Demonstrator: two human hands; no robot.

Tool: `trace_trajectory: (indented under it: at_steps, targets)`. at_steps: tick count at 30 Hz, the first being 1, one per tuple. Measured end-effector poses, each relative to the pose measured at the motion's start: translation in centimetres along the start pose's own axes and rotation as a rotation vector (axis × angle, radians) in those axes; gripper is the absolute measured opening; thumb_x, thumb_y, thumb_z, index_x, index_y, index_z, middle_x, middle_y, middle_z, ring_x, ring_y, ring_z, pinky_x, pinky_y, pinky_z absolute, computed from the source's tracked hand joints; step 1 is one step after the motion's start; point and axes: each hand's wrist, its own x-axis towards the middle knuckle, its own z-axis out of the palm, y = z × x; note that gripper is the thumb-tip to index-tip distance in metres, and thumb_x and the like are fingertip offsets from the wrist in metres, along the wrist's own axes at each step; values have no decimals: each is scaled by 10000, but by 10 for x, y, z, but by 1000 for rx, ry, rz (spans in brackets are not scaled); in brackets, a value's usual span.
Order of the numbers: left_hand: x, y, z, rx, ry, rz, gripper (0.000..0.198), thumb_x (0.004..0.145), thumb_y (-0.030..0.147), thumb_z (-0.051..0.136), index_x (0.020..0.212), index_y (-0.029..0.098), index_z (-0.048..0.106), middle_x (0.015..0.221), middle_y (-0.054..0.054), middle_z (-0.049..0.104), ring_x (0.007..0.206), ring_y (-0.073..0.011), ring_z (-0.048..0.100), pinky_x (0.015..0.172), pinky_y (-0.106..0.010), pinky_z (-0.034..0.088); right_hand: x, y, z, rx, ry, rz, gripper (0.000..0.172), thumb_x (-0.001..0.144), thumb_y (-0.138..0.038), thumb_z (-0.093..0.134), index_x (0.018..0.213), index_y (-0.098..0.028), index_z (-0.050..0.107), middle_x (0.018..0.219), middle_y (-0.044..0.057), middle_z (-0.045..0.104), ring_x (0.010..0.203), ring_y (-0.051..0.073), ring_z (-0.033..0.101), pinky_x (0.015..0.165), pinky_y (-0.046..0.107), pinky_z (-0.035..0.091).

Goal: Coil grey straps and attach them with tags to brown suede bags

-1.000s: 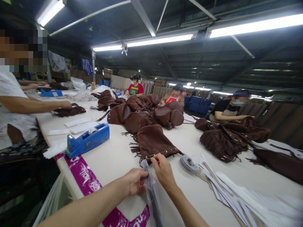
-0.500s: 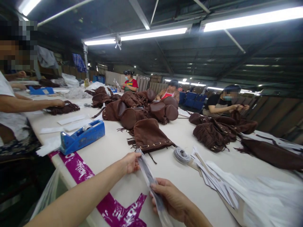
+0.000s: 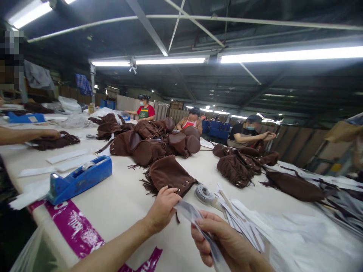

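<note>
My left hand (image 3: 163, 207) has its fingers closed at the far end of a greyish, translucent plastic strip (image 3: 187, 211). That strip runs down into my right hand (image 3: 218, 238), whose thumb presses it against curled fingers. Just beyond my left fingertips, and overlapped by them in view, lies a brown drawstring bag (image 3: 171, 172) with fringe and metal eyelets. Whether the fingers touch the bag, I cannot tell. A coiled grey strap (image 3: 204, 193) rests right of the bag.
A blue tape dispenser (image 3: 82, 177) stands at the left, behind purple printed tape (image 3: 75, 228) on the table edge. Brown bags (image 3: 153, 141) are heaped mid-table. White paper strips (image 3: 238, 219) and plastic sheets (image 3: 309, 238) lie right. Co-workers sit around the table; one arm (image 3: 25, 135) reaches in left.
My view has tilted up and shifted right. Both hands are still on the strip, and my left hand now overlaps the near edge of the bag.
</note>
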Motion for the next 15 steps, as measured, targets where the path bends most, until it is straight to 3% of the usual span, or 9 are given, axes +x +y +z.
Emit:
trace_trajectory:
  at_steps: [2,5,7,9,15]
  targets:
    - [7,2,8,-76,28,0,263,848,71,378,928,177,605,918,-69,667,965,-206,595,1019,-455,399,-13,1,-5,29,35,26,290,688,-288,743,778,-181,488,580,-59,542,405,35,431,369,139,376]
    - [3,4,8,-87,58,166,231,874,119,343,885,175,567,817,-60,618,808,-189,573,966,-419,444,-40,6,-11,35,17,37,254,699,-293,704,780,-171,498,561,-49,555,357,18,412,347,118,317]
    - [-7,2,8,-42,37,320,192,861,135,365,898,180,547,844,-62,616,869,-203,567,1047,-463,369,-55,12,-14,16,34,45,244,719,-303,692,784,-159,506,564,-38,566,333,7,408,339,110,287]
    - [-18,-2,10,-5,-19,389,177,843,131,386,917,183,538,928,-73,632,993,-221,560,1108,-493,289,-63,21,-17,-6,100,71,271,713,-323,711,787,-141,525,571,-30,572,332,7,429,340,109,303]
    - [-34,-22,20,-31,-149,276,277,854,77,360,1025,163,560,1086,-100,649,1094,-192,576,1130,-435,319,-68,47,-31,9,161,205,536,701,-485,720,1015,-64,615,695,52,658,492,106,606,404,204,513]
